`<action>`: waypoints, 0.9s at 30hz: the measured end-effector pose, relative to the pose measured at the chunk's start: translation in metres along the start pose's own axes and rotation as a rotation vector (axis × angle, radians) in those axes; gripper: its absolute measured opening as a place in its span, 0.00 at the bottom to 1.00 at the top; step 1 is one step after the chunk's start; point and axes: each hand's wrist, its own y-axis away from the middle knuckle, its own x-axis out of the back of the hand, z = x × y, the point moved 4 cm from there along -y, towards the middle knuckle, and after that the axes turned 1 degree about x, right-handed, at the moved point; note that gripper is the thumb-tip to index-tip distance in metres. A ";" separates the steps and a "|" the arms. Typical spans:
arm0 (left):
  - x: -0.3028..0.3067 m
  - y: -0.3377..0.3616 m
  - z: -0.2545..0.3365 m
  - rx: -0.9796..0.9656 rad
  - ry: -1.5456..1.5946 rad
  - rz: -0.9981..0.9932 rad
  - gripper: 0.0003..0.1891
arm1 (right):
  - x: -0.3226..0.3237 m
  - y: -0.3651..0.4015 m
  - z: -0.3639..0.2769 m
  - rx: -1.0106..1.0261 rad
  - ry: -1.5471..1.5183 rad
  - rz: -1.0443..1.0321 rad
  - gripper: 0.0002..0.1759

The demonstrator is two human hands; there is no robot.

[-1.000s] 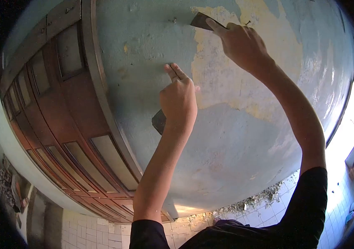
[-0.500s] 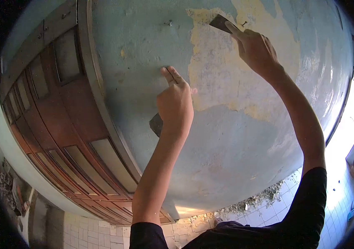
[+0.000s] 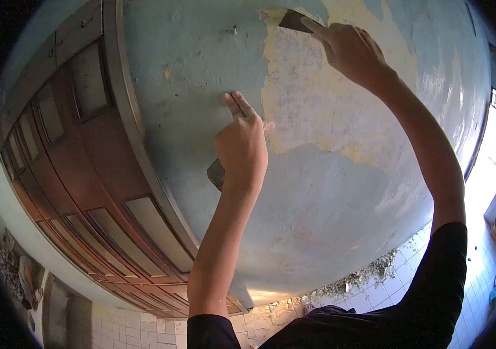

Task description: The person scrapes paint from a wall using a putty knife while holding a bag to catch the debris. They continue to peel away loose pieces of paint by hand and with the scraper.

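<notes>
My right hand (image 3: 350,52) is raised high and grips a dark flat scraper (image 3: 294,22), its blade pressed on the wall at the upper edge of a bare yellowish patch (image 3: 318,110) where the blue paint (image 3: 201,75) is gone. My left hand (image 3: 241,142) is lower and to the left, two fingers stretched against the blue paint beside the patch. It holds a second dark scraper (image 3: 215,173) whose blade sticks out below the hand, off the wall.
A brown wooden door with glass panes (image 3: 85,174) stands left of the wall. Paint flakes (image 3: 353,282) lie heaped along the wall's foot on the white tiled floor (image 3: 376,302). A bright opening (image 3: 495,174) is at the right.
My right hand slid the scraper right and then back left along the top of the bare patch. My left hand stayed against the wall, drifting slightly left.
</notes>
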 end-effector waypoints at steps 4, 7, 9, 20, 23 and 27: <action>-0.004 0.000 0.003 0.001 -0.043 0.003 0.46 | -0.004 -0.009 -0.004 -0.002 -0.059 0.025 0.32; -0.003 -0.001 0.000 0.003 -0.005 0.014 0.45 | -0.004 -0.009 -0.001 -0.017 -0.005 -0.055 0.34; -0.002 0.002 -0.001 -0.009 0.013 0.025 0.45 | 0.000 0.009 0.001 -0.046 -0.013 -0.081 0.28; 0.004 -0.001 0.001 0.030 -0.022 -0.054 0.46 | -0.009 0.057 0.007 -0.227 -0.159 -0.084 0.34; -0.001 -0.004 0.005 0.027 -0.053 -0.063 0.46 | -0.015 0.066 0.019 -0.297 -0.225 -0.045 0.31; 0.002 -0.003 0.004 0.041 -0.047 -0.070 0.47 | -0.012 0.070 0.019 -0.280 -0.227 -0.026 0.30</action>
